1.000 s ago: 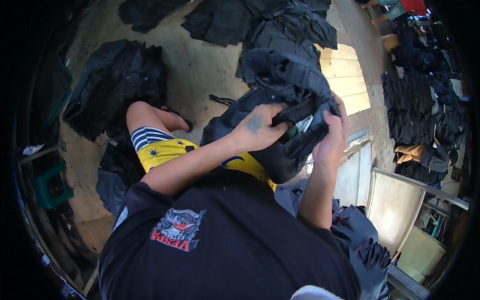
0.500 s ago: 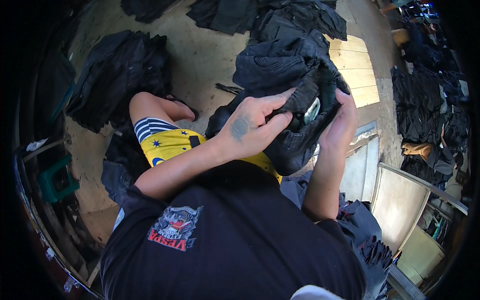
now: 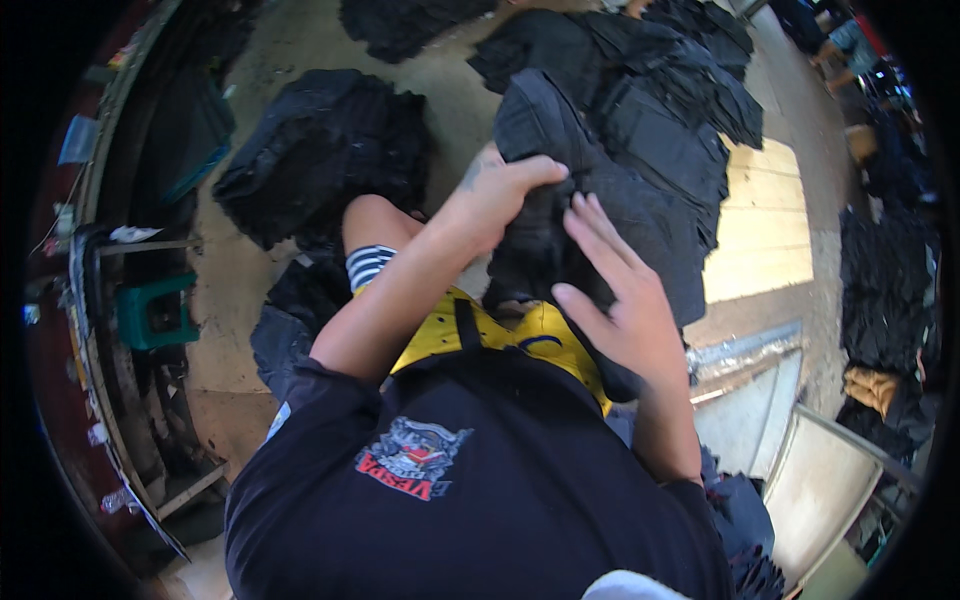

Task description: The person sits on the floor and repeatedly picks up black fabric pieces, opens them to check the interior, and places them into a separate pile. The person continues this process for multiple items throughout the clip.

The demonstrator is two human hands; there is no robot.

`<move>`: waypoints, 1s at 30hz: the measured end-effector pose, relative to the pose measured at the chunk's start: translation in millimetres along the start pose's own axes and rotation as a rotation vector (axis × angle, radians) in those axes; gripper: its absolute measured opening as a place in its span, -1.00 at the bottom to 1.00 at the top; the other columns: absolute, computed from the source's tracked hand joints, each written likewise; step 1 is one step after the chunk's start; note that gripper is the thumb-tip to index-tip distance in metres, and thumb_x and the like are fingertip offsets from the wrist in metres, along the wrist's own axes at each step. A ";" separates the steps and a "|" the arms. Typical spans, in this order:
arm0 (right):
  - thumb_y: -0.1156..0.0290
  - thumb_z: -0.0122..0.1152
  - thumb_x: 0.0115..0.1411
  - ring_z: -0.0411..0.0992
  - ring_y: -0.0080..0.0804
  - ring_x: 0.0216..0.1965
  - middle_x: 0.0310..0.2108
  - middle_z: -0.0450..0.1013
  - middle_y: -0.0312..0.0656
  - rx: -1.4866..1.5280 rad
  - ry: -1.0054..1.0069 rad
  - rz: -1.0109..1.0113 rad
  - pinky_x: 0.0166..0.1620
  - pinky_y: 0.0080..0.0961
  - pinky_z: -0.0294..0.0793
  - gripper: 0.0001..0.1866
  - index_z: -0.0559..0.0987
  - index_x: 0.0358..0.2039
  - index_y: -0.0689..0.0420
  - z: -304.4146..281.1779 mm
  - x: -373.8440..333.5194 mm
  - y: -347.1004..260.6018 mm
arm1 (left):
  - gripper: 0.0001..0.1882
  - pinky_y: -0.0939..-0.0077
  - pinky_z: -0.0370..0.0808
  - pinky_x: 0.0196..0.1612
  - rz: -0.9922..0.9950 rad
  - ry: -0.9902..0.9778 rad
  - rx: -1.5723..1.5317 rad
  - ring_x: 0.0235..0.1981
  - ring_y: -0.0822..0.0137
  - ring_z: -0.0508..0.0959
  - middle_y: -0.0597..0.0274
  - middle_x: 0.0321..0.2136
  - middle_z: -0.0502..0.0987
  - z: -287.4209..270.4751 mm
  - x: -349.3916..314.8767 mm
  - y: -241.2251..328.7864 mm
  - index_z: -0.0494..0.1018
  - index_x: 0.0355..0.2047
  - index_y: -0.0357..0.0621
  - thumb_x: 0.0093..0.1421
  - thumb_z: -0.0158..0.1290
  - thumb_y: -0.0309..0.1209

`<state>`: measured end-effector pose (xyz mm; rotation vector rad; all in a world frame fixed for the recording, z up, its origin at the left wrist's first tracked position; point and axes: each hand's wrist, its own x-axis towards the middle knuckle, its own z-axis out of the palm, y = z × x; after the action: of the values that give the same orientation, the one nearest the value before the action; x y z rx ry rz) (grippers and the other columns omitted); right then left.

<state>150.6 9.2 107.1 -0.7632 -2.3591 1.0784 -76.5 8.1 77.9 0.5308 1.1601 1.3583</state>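
Observation:
A pair of black trousers [image 3: 640, 215], folded into a thick bundle, lies across my lap and reaches away from me. My left hand [image 3: 495, 195] grips its left edge, thumb on top and the other fingers hidden beneath the cloth. Over the lower part of the same garment, my right hand [image 3: 625, 305] has its fingers stretched out and apart. It is against or just above the fabric; I cannot tell which. The inside of the waistband is out of sight.
Piles of dark garments lie on the floor: one pile [image 3: 320, 150] at the left, another [image 3: 640, 60] beyond the trousers, more stacks [image 3: 885, 290] far right. A green stool [image 3: 160, 312] stands left. A pale wooden board [image 3: 765, 220] and a framed panel [image 3: 820, 490] are at the right.
The waistband, held open by both hands before, is now turned out of sight and the trousers lie flatter. My right hand has let go and its fingers have straightened.

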 end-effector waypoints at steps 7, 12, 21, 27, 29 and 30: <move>0.52 0.30 0.33 0.54 0.07 0.28 0.24 0.57 0.15 0.067 0.134 0.241 0.36 -0.24 0.44 -0.56 0.61 0.21 0.31 -21.0 -12.6 32.8 | -0.71 0.27 0.70 -0.08 0.600 0.184 0.964 -0.19 0.24 0.77 0.17 -0.19 0.78 -108.7 -2.4 215.3 0.65 -0.01 -0.31 0.32 0.23 -0.42; 0.49 0.31 0.36 0.50 0.13 0.31 0.24 0.54 0.20 0.045 0.088 0.347 0.37 -0.19 0.42 -0.58 0.59 0.21 0.32 -16.9 -31.9 62.7 | -0.70 0.19 0.64 -0.02 0.704 0.361 2.007 -0.13 0.04 0.76 -0.06 -0.16 0.75 -136.8 -29.2 326.0 0.60 0.05 -0.23 0.36 0.21 -0.39; 0.35 0.30 0.40 0.42 0.23 0.36 0.33 0.44 0.24 -0.108 -0.021 0.425 0.40 -0.10 0.40 -0.51 0.55 0.27 0.28 2.5 -40.9 85.9 | -0.45 -0.07 0.61 0.22 0.042 0.376 2.423 0.25 -0.21 0.56 -0.07 0.52 0.25 -335.0 24.6 243.6 0.49 0.27 -0.03 0.24 0.14 -0.43; 0.26 0.34 0.37 0.24 0.22 0.49 0.40 0.38 0.22 -0.303 -0.134 0.539 0.50 0.02 0.24 -0.43 0.53 0.32 0.24 19.1 -59.1 101.8 | 0.24 0.09 0.08 0.60 -0.276 0.480 1.683 0.59 -0.20 0.09 -0.19 0.64 -0.13 -425.3 9.8 44.1 -0.15 0.65 -0.15 0.27 0.19 0.31; 0.24 0.37 0.34 0.21 0.21 0.51 0.41 0.37 0.19 -0.377 -0.132 0.451 0.51 0.15 0.17 -0.42 0.54 0.30 0.21 27.2 -67.6 104.3 | 0.22 0.09 0.14 0.58 -0.062 0.617 1.700 0.56 -0.23 0.15 -0.24 0.62 -0.06 -429.7 2.9 19.6 -0.05 0.63 -0.21 0.24 0.26 0.25; 0.24 0.37 0.34 0.21 0.21 0.51 0.41 0.37 0.18 -0.424 -0.127 0.422 0.51 0.16 0.17 -0.43 0.54 0.30 0.20 31.1 -70.2 105.8 | 0.15 0.10 0.22 0.54 0.049 0.652 1.732 0.51 -0.25 0.25 -0.31 0.57 0.07 -428.4 2.7 16.7 0.12 0.56 -0.29 0.19 0.35 0.16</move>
<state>217.1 5.2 -5.3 -1.4334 -2.6433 0.7961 -454.9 -119.5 -78.3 1.3197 2.7694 0.1696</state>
